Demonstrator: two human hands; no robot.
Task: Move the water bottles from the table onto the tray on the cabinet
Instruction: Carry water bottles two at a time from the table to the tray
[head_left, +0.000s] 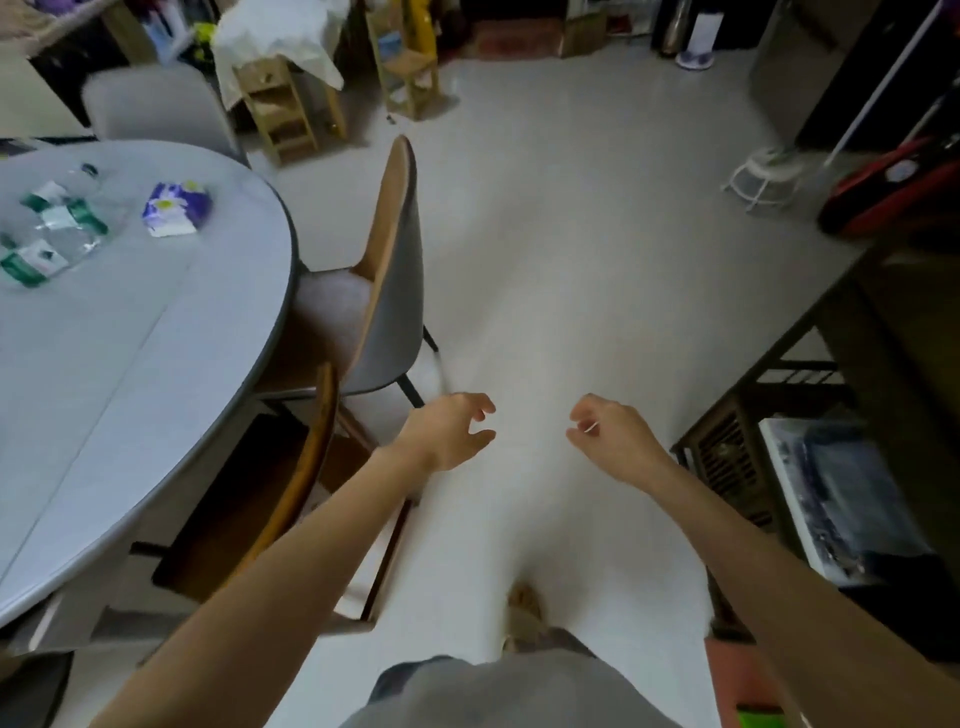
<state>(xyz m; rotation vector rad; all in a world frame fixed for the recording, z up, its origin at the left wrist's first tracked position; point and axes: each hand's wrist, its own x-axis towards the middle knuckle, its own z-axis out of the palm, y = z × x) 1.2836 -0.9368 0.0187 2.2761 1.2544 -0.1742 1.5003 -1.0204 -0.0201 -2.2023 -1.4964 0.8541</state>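
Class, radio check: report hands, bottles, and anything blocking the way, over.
Left hand and right hand loosely curled, holding nothing, over the floor. Water bottles lying on the round table. Two chairs between person and table.

Both arms are reaching forward; the left hand (451, 430) and right hand (609, 434) are hanging loosely curled, holding nothing.

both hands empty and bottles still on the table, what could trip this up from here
The bottles lie in a loose cluster on the round table, so one could roll when grabbed. Two chairs crowd the table edge between the left hand and the bottles, likely in the way. The right hand is empty too.
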